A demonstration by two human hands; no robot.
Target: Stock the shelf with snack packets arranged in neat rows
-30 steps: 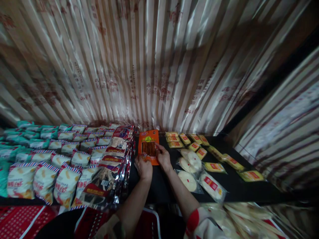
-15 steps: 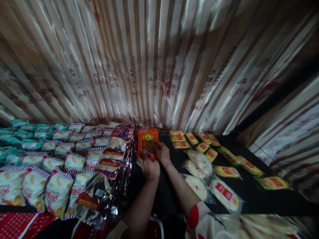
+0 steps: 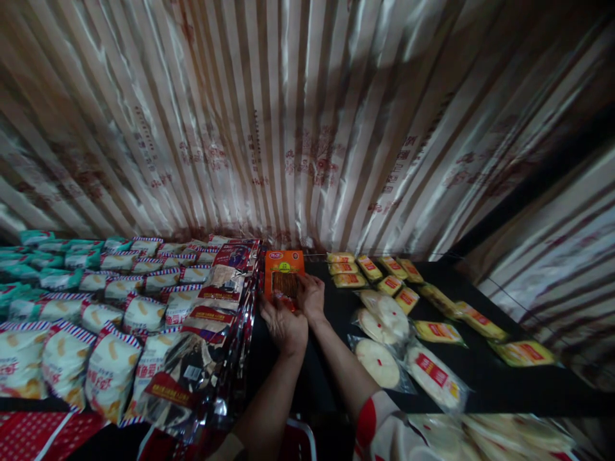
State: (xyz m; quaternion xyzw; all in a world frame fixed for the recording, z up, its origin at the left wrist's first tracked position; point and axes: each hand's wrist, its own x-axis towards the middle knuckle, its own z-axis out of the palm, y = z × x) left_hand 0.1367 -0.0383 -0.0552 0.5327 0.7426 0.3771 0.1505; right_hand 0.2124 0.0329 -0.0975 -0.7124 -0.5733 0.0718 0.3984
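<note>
Orange packet (image 3: 283, 266) on the black desk (image 3: 509, 389), beside the dark foil packs (image 3: 221, 276)
The left hand (image 3: 284, 325) now spreads flatter at the packet's lower edge than a moment ago, the right hand (image 3: 312, 297) at its right side; I cannot tell whether either grip is closed, though the packet seems nearly settled

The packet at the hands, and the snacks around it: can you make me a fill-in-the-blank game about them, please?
1. The left hand and right hand are both at a packet whose main colour is ____.
2. From where the person looks, the white bags with striped tops are on the packet's ____ side.
3. The surface around the yellow packs is coloured ____.
4. The pale discs in clear wrapping show a small dot coloured ____.

Missing words: orange; left; black; red.
</note>
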